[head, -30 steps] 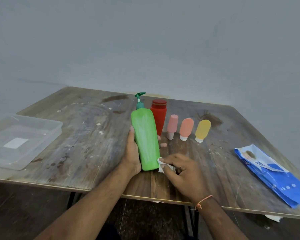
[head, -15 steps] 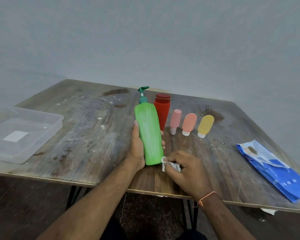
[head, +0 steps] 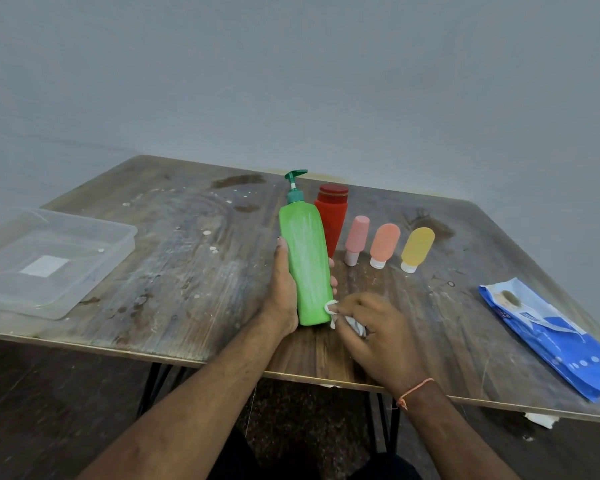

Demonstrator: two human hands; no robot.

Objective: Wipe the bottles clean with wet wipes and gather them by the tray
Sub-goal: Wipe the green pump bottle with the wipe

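The green bottle [head: 307, 268] stands near the front edge of the table [head: 187, 271], about midway along it, tilted slightly so its dark green pump [head: 294, 185] leans toward the far side. Its body is tall, smooth and bright green, with pale whitish streaks running down the front face. The left hand [head: 281, 296] wraps its lower half from the left, thumb up along the side and fingertips showing past the right edge, closed firmly on it. The right hand [head: 378, 330] is bunched around a crumpled white wipe [head: 340, 315], pinching it and pressing a corner against the bottle's lower right side, just above the base. Directly behind stands a red bottle [head: 331, 216] with a darker cap, partly hidden by the green one. To its right sit three small tubes in a row, cap-down: pink [head: 356, 237], orange [head: 384, 242] and yellow [head: 417, 245], each apart from its neighbour. A clear plastic tray [head: 84, 271] sits at the table's left end, well apart from the bottles. A blue wipes pack [head: 548, 330] lies at the right end, flap lifted.
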